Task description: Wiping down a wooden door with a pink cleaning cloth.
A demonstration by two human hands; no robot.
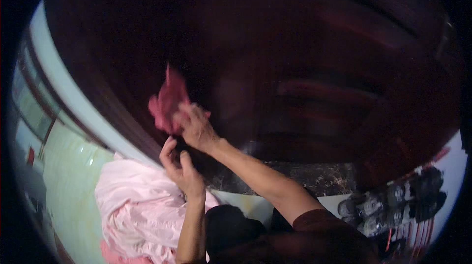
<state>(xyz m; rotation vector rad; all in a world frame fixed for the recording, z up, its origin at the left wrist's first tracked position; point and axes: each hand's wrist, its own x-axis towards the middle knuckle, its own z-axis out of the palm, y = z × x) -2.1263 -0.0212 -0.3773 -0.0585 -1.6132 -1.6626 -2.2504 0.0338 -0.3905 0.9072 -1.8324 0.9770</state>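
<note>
A crumpled pink cloth is in front of a large, dark reddish-brown panel, perhaps wooden. My right hand reaches across from the right and grips the cloth at its lower right side. Motion blurs the fingers, and part of the cloth is hidden behind them. Just below, my left hand has its thumb and fingers apart and curled, with nothing visible between them. Its fingertips come close to the cloth's bottom edge; whether they touch it I cannot tell.
Pale pink fabric lies heaped at lower left, over a glossy pale green floor. Several dark shoes stand in rows on a rack at lower right. Below the panel shows a dark, littered strip.
</note>
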